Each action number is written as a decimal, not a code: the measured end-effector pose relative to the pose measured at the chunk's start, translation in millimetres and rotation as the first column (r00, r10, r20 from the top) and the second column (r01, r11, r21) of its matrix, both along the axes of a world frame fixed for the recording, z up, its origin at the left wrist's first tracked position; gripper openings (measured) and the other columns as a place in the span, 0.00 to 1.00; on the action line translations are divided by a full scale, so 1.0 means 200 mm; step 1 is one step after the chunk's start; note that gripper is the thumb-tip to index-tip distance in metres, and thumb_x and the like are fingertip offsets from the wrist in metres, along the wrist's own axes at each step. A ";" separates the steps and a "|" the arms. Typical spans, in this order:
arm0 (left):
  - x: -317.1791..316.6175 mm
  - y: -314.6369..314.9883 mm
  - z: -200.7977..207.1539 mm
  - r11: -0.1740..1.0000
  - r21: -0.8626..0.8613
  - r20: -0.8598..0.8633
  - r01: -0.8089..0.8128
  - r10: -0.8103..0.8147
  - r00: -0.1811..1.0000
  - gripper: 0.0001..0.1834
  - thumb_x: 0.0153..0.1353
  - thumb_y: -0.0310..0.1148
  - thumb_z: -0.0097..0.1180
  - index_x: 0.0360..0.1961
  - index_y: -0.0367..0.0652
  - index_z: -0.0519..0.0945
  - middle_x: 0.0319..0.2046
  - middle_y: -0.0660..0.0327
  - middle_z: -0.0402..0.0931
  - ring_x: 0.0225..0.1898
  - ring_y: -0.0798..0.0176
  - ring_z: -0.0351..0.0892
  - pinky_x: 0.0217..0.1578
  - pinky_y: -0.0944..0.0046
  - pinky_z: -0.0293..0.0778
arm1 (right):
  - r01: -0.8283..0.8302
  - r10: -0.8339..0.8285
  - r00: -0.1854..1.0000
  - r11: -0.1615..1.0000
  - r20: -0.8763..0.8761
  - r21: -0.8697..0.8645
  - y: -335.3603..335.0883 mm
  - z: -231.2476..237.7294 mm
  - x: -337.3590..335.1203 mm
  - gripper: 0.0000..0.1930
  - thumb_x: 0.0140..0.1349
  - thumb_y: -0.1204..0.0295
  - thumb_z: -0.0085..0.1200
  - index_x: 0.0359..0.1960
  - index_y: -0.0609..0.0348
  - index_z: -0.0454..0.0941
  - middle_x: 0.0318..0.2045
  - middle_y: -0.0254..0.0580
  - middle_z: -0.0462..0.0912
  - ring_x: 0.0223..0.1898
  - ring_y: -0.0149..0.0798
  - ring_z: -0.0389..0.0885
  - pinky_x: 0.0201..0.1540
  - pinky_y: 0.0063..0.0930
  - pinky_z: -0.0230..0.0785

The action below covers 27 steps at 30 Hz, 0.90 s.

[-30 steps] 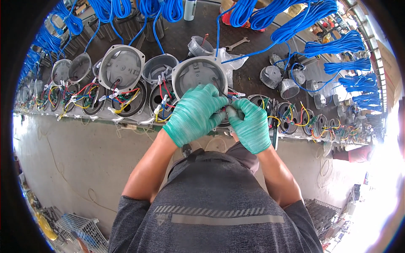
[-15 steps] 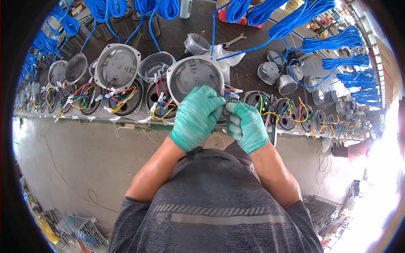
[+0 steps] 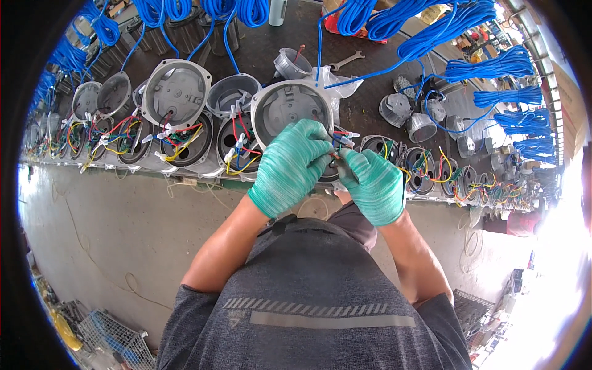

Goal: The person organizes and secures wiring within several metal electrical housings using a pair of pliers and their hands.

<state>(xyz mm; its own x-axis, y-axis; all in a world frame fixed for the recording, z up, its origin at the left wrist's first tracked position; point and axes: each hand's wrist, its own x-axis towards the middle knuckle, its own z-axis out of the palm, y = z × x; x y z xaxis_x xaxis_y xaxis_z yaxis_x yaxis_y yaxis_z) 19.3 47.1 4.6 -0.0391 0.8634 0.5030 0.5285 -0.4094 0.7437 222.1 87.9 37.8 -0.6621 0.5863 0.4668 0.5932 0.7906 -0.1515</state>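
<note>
In a green knit glove, my left hand is closed in a pinch at the front of a round grey metal housing. Its fingertips hold thin wire ends, whose exact number I cannot make out. Facing it, my gloved right hand pinches at the same wires with thumb and forefinger. White wire connectors stick out just beyond the fingertips. My left hand partly covers the lower edge of the housing, and a round opening beneath the hands is mostly hidden.
A row of round grey housings with coloured wires runs along the bench edge. Blue cable coils hang over the bench. A wrench, a clear plastic bag and clear cups lie farther back.
My right hand has shifted slightly right and turned, with its back now more in view. My left hand stays nearly in place. Reddish wire ends now show between the fingertips.
</note>
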 end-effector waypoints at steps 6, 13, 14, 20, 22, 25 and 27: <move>0.00 0.00 0.01 0.999 0.040 -0.093 -0.015 0.019 0.995 0.12 0.54 0.22 0.71 0.42 0.38 0.89 0.47 0.56 0.83 0.48 0.49 0.85 0.50 0.54 0.82 | -0.042 0.041 0.999 0.999 0.025 0.014 0.02 -0.03 -0.04 0.13 0.60 0.71 0.70 0.46 0.57 0.86 0.24 0.39 0.79 0.24 0.43 0.82 0.25 0.39 0.73; 0.00 0.00 0.01 0.998 0.062 -0.137 -0.033 0.042 0.990 0.12 0.55 0.22 0.71 0.43 0.39 0.89 0.47 0.56 0.83 0.47 0.49 0.85 0.49 0.54 0.82 | 0.106 -0.403 0.886 0.659 -0.231 -0.745 -0.02 0.02 -0.04 0.11 0.74 0.65 0.56 0.46 0.58 0.85 0.19 0.37 0.78 0.21 0.35 0.81 0.24 0.34 0.73; -0.01 0.00 0.00 0.997 0.074 -0.116 -0.033 0.041 0.992 0.13 0.55 0.22 0.71 0.43 0.39 0.89 0.47 0.56 0.83 0.47 0.49 0.85 0.49 0.55 0.82 | 0.148 -0.400 0.893 0.692 -0.205 -0.707 -0.02 0.04 -0.03 0.11 0.75 0.64 0.55 0.46 0.58 0.85 0.19 0.38 0.79 0.20 0.36 0.81 0.24 0.34 0.74; -0.01 -0.01 0.02 1.000 0.018 -0.079 -0.020 0.021 0.997 0.12 0.56 0.23 0.72 0.44 0.39 0.89 0.46 0.56 0.82 0.47 0.49 0.85 0.48 0.55 0.82 | -0.068 0.073 0.995 0.995 0.067 -0.071 0.05 0.06 0.01 0.10 0.66 0.68 0.66 0.47 0.51 0.87 0.32 0.40 0.87 0.28 0.49 0.86 0.28 0.42 0.76; -0.02 0.00 0.03 1.000 -0.007 -0.087 -0.002 0.001 0.996 0.13 0.56 0.22 0.71 0.44 0.39 0.89 0.47 0.56 0.82 0.47 0.49 0.85 0.48 0.54 0.82 | -0.105 0.105 0.979 0.994 0.175 -0.008 0.08 0.07 0.00 0.10 0.65 0.69 0.67 0.47 0.51 0.87 0.32 0.40 0.86 0.28 0.48 0.86 0.27 0.42 0.76; -0.02 0.01 0.02 1.000 -0.010 -0.112 0.005 -0.007 0.994 0.13 0.55 0.22 0.71 0.44 0.39 0.89 0.47 0.56 0.82 0.47 0.48 0.85 0.49 0.53 0.82 | -0.154 0.140 0.951 0.988 0.277 0.026 0.08 0.07 -0.01 0.10 0.64 0.69 0.67 0.46 0.51 0.87 0.32 0.40 0.86 0.29 0.49 0.87 0.28 0.42 0.77; -0.02 0.02 0.02 1.000 0.016 -0.128 0.000 0.002 0.992 0.14 0.55 0.22 0.70 0.44 0.39 0.89 0.47 0.56 0.82 0.48 0.48 0.84 0.49 0.53 0.82 | -0.082 0.107 0.982 0.984 0.159 -0.155 0.07 0.03 -0.03 0.08 0.68 0.71 0.63 0.46 0.57 0.83 0.29 0.46 0.85 0.34 0.52 0.88 0.31 0.47 0.78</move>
<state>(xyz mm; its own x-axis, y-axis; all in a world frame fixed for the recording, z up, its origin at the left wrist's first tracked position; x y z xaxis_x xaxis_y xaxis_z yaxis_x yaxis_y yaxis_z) 15.9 50.9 8.7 0.0257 0.8551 0.5178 0.6191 -0.4203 0.6634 215.6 101.5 43.5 -0.7786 0.5717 0.2587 0.5438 0.8205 -0.1764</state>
